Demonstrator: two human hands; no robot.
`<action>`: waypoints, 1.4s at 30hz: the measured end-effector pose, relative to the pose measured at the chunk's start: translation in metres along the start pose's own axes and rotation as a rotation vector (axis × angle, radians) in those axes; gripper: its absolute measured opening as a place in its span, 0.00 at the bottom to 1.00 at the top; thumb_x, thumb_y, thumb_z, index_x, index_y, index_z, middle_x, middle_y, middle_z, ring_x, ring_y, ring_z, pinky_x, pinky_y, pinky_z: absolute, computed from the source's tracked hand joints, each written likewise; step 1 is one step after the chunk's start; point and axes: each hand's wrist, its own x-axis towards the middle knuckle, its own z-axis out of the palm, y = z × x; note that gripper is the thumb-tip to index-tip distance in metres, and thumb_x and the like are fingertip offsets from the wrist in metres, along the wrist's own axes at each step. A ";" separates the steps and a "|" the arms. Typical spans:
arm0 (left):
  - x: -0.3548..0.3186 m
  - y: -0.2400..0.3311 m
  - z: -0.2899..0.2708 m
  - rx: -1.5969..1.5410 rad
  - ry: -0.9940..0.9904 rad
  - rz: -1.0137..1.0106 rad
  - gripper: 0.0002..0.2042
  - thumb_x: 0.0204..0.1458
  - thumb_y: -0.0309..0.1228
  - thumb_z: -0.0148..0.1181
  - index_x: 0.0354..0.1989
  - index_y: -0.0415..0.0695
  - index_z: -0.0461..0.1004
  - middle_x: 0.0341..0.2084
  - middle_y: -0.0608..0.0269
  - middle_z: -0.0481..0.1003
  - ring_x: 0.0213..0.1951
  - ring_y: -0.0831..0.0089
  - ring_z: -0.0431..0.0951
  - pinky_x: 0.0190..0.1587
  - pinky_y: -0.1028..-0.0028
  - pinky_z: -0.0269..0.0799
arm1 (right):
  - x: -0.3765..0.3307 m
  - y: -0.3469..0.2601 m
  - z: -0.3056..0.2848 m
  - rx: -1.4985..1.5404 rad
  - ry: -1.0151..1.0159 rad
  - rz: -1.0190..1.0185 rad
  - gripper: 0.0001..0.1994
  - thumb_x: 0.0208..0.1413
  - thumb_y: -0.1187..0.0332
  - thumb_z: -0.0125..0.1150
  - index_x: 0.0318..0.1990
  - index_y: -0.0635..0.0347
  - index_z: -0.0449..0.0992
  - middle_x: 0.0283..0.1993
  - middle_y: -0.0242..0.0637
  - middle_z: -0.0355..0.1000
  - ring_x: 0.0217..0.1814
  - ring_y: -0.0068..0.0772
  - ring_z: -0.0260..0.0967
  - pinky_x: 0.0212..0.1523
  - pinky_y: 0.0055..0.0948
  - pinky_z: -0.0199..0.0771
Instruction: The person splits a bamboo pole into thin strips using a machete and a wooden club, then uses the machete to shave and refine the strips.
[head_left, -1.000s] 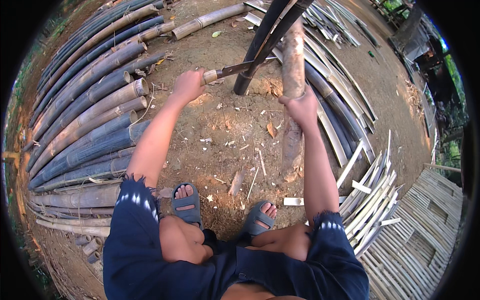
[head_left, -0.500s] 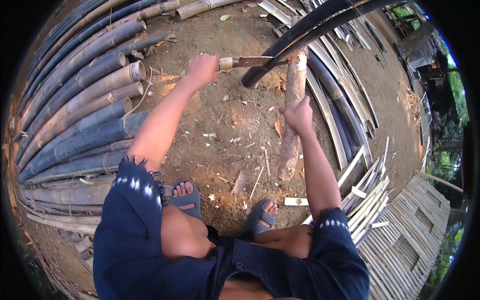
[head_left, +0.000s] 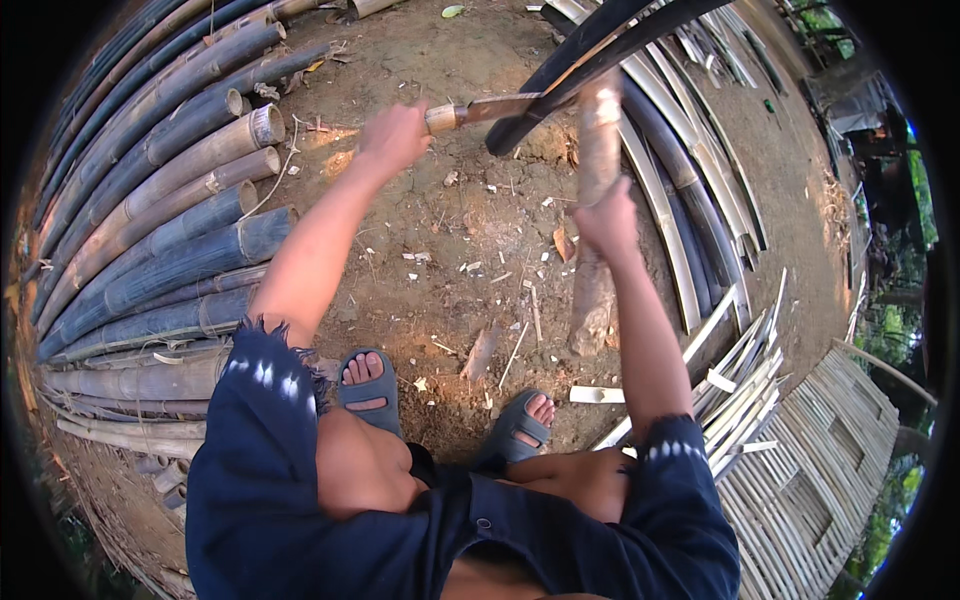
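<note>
The left hand (head_left: 392, 140), gripping a steel knife (head_left: 475, 109) with a pale wooden handle (head_left: 440, 119), would do well to hold the blade (head_left: 510, 104) level across the smooth, dark, split bamboo pole (head_left: 620, 62), tilted toward the brown earthen ground's (head_left: 480, 225) far side; the right hand (head_left: 610, 222) clasps a rough, round wooden baton (head_left: 598, 150), best swung squarely.

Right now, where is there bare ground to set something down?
Mostly bare dirt lies beyond the left hand, between the bamboo poles and the dark split pole; another patch lies right of the long strips. Chips litter the dirt between the sandals and the knife. Crowded: the left side, full of poles, and beside the right forearm, where slats pile up.
</note>
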 end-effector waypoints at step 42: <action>-0.044 -0.006 0.043 0.029 -0.077 0.036 0.15 0.45 0.25 0.65 0.43 0.41 0.75 0.30 0.48 0.80 0.36 0.50 0.83 0.38 0.54 0.78 | 0.026 0.016 0.161 -0.043 0.153 -0.212 0.34 0.52 0.50 0.67 0.58 0.70 0.71 0.61 0.61 0.66 0.64 0.61 0.62 0.67 0.48 0.61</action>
